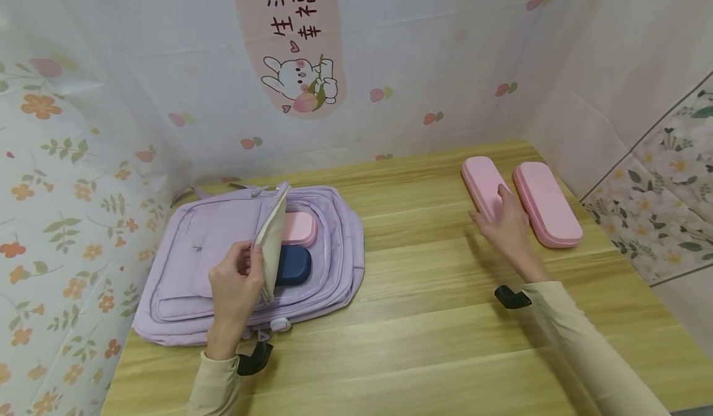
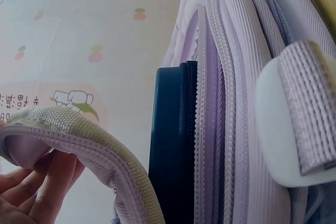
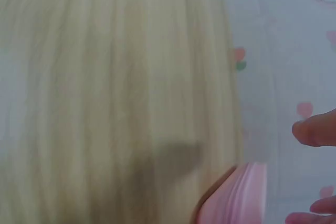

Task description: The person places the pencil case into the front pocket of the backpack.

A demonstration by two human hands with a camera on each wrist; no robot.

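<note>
A lilac backpack (image 1: 217,236) lies on the table with its front pocket unzipped. My left hand (image 1: 238,273) pinches the edge of the pocket flap (image 1: 273,242) and holds it raised; in the left wrist view the flap (image 2: 105,145) bends over the fingers. Inside the pocket sit a pink case (image 1: 299,228) and a dark blue case (image 1: 294,265), each partly behind the flap. Over at the right, my right hand (image 1: 508,227) is above a pink case (image 1: 481,184), fingers spread, covering its near end. The right wrist view shows a gap between thumb and case (image 3: 241,198).
Another pink case (image 1: 548,202) lies just right of my right hand, near the table's right edge. Patterned cloth (image 1: 390,44) hangs behind the wooden table (image 1: 412,342) and along its left side. A white buckle (image 1: 281,325) sticks out from the backpack's near side.
</note>
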